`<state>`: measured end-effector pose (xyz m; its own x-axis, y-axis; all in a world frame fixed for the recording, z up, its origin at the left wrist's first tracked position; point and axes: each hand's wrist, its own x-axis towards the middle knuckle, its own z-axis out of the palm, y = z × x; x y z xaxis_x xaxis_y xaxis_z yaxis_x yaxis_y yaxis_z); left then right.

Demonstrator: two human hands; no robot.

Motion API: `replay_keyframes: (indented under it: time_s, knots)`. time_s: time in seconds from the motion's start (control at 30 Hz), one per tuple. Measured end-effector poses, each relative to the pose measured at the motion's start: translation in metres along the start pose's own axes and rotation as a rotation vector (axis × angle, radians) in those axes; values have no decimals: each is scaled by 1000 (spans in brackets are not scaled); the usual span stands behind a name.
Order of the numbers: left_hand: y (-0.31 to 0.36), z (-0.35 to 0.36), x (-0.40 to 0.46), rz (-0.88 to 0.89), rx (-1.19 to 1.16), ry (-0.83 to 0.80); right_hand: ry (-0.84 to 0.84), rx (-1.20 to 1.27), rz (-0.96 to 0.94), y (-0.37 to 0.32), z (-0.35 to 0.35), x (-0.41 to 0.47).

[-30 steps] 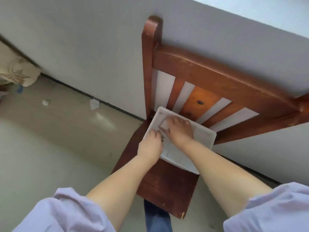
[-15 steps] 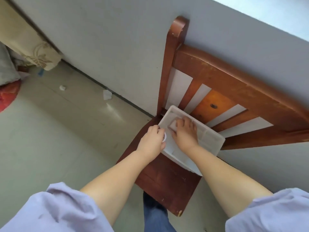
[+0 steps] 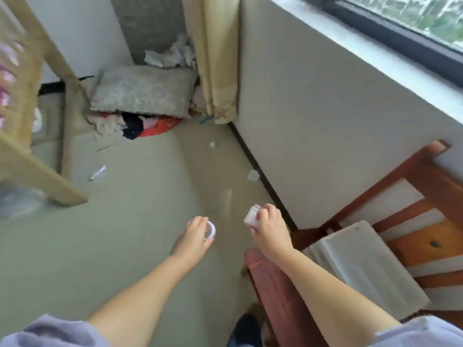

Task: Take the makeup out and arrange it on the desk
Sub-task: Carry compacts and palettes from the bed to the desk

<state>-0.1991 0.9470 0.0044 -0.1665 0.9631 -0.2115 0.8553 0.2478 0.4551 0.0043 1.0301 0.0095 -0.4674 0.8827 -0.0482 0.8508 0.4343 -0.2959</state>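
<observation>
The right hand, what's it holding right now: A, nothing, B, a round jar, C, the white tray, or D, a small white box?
D: the right hand grips a small white box over the floor, while the round jar is in the left hand and the tray stays on the chair.

A single wide-angle view is taken from head height, directed forward and steeply down over both forearms. The floor [image 3: 130, 246] is seen from well above, the wooden chair [image 3: 288, 296] close at lower right, the window [image 3: 413, 23] at the upper right edge. No second view is given.
</observation>
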Motion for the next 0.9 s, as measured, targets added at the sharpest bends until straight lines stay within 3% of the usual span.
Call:
replay_keyframes:
  time_s: [0.2, 0.47, 0.73, 0.9]
  knots:
    - [-182, -85, -156, -378, -36, 286, 11, -55, -507, -235, 44, 1]
    - [-328, -149, -351, -785, -123, 584, -192, 36, -938, -496, 108, -52]
    - [-430, -153, -497, -1151, -187, 750, -344, 29, -1308, -697, 178, -108]
    - [-519, -179, -540, -1258, -147, 808, -395, 38, -1470, -818, 225, -118]
